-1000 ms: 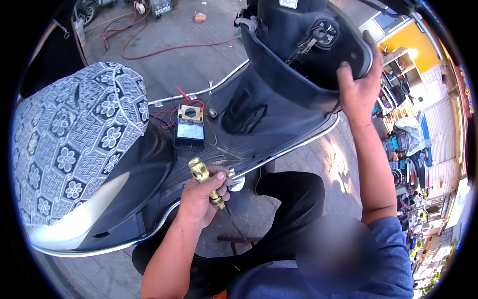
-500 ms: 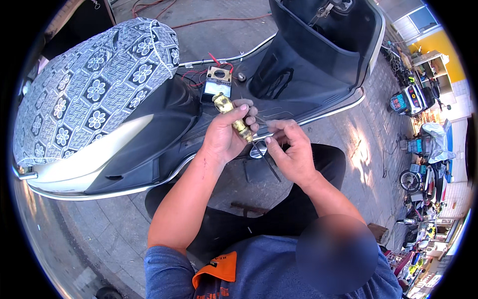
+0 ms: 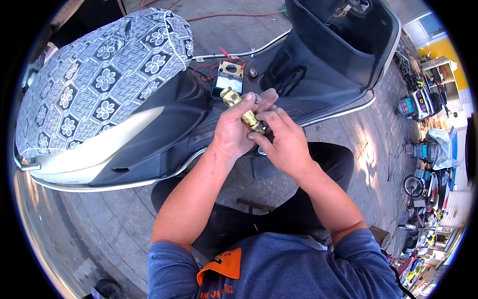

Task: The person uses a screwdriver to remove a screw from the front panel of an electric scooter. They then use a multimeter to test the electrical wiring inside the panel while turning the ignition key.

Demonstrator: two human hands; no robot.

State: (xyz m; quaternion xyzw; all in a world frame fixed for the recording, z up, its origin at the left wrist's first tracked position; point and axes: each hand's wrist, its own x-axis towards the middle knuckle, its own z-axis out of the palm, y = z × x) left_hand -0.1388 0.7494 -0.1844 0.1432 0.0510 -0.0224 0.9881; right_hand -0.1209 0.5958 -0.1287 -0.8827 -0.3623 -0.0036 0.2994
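Note:
My left hand [image 3: 233, 130] is wrapped round the worn yellow-and-black handle of a screwdriver [image 3: 249, 118], thumb along its side. At the handle's lower end the fingers of my right hand [image 3: 285, 142] close in a pinch; the shaft is hidden behind them. Just beyond my hands, an analogue multimeter [image 3: 229, 79] with a pale dial and red leads [image 3: 241, 60] lies on the scooter's footboard. Beside it sits a small round metal part [image 3: 253, 73].
The scooter [image 3: 199, 107] stretches across in front of me, its seat under a patterned cover [image 3: 107, 79] and its dark front panel [image 3: 318, 60] at right. A red hose [image 3: 239, 15] runs over the paving behind. Parked scooters [image 3: 420, 105] line the far right.
My right hand has moved left onto the lower end of the screwdriver handle, and the shaft that showed before is now covered. The whole view has shifted slightly.

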